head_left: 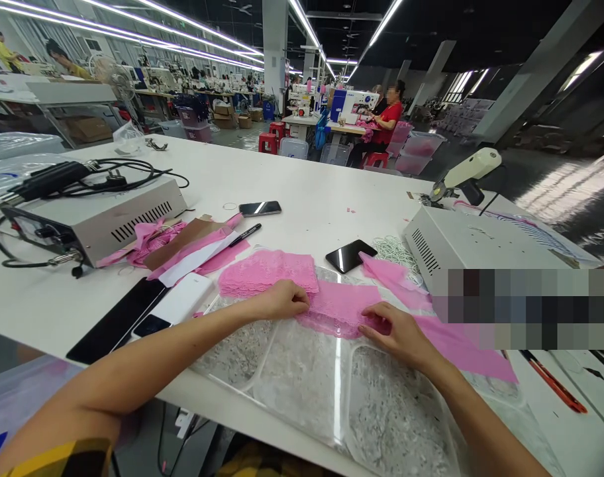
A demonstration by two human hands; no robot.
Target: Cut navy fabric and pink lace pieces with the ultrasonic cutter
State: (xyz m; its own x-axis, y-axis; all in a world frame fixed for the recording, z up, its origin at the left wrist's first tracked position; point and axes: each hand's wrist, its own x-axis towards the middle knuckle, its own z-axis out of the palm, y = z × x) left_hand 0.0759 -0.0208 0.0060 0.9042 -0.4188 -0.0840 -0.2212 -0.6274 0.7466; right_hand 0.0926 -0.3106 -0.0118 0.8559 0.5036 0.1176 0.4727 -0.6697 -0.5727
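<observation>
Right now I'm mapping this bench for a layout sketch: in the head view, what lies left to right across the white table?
Grey box with cables → black marker pen → left hand → black phone → right hand → white machine housing

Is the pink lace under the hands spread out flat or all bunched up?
Spread flat. The pink lace piece lies smooth on the clear plastic sheet, left hand and right hand pressing its edges.

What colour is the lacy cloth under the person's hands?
Pink. The lace fabric shows best in the head camera view, flat between both hands.
</observation>
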